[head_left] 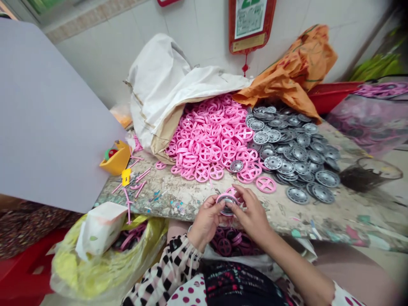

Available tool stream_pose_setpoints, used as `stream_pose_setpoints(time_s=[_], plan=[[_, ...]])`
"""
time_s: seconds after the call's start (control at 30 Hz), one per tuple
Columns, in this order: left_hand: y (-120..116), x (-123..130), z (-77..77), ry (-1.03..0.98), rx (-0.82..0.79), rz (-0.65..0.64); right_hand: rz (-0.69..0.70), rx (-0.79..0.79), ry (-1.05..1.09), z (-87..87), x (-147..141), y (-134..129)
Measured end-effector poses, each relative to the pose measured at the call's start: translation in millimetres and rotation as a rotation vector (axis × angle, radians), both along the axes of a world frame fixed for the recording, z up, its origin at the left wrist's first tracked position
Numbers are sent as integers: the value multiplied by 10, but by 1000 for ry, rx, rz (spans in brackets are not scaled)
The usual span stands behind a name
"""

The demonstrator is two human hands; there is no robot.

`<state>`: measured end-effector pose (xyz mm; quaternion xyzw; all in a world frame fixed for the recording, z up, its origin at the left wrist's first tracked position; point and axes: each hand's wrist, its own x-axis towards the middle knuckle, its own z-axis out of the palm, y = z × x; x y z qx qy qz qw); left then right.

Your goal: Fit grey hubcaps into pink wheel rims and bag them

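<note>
Close above the table's front edge, my left hand [206, 217] and my right hand [253, 212] both grip a pink toy wheel with a grey disc [227, 199] set against its face. Both thumbs press on the disc, and the fingers curl round the rim. Whether the disc sits fully in the wheel I cannot tell. Just beyond my fingers spreads a heap of pink spoked wheels [210, 140]. To its right lies a pile of grey hubcap-like discs [296, 148]. A single pink wheel [265, 184] rests near my right hand.
A white sack [159, 80] and an orange sack [296, 63] lie behind the heaps. Pink sticks [140, 189] and a yellow container [116, 159] are on the left of the worn table [188, 199]. Below stands a yellow bag [76, 263]; more wheels [225, 246] lie under my hands.
</note>
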<state>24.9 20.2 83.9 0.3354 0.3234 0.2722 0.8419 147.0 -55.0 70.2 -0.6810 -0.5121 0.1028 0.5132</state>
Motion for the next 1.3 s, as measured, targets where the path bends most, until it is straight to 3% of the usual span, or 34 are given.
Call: stream_pose_setpoints(time_s=[0.1,0.27,0.43,0.5,0.57,0.73,0.8,0.97,1.07,1.13,1.3], plan=[[14,10,15,34,68,1,114,-98,141,80,39,14],[73,-13,-26,159,186,-46,75,-173,257,45,-11,28],[244,-199,-32,286,330,-77,287,-334,77,-158,-94,-162],[296,-270,-55,293,292,-52,348,-356,-114,-218,-139,-260],[317,-305,-98,292,251,-44,322,-324,-292,-249,-154,-298],[269,-247,-187,328,251,-9,31,-282,-588,-278,52,-53],[241,-207,-191,362,229,-13,-2,-324,-678,-296,141,72],[207,-133,-167,299,-32,-40,191,-173,-610,-288,24,133],[219,-99,-170,215,-116,34,308,-77,-516,-217,-40,149],[229,-85,-184,224,-105,84,248,-67,-494,-157,75,255],[220,-96,-215,250,-94,80,-174,-282,-636,-28,666,741]])
